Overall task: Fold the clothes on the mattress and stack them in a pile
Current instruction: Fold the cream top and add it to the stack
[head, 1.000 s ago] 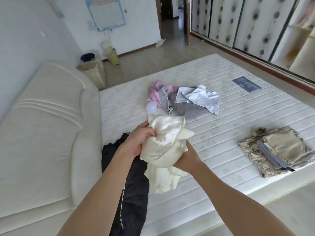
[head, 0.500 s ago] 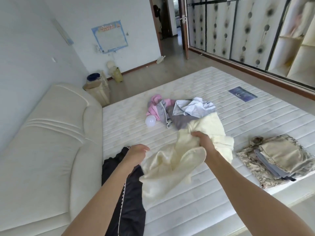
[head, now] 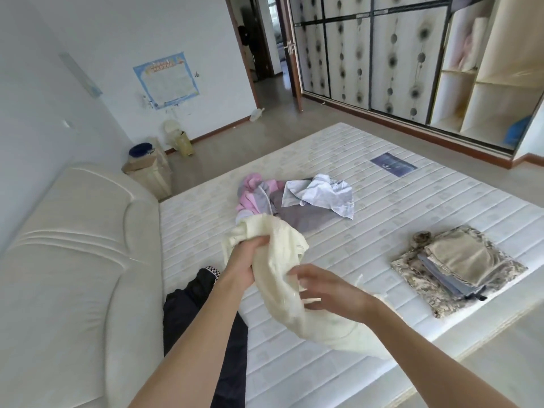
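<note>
My left hand (head: pixel 245 262) grips the top of a cream garment (head: pixel 282 284) held above the white mattress (head: pixel 382 219). My right hand (head: pixel 326 291) is blurred, fingers spread, touching the cloth's lower part without a clear grip. A loose heap of pink, grey and white clothes (head: pixel 297 201) lies behind the cream one. The folded pile (head: pixel 459 263), tan on camouflage, rests on the mattress at the right. A black garment (head: pixel 203 316) lies beneath my left arm.
A cream padded headboard (head: pixel 73 254) borders the mattress on the left. A cardboard box with a blue bowl (head: pixel 144 160) stands beyond it. The wardrobe (head: pixel 412 54) fills the far right wall. The mattress front edge (head: pixel 441 348) drops to the floor.
My left hand took the cream garment's top and rose. My right hand let go of it and swung down and left onto the hanging part. The head tilted up.
</note>
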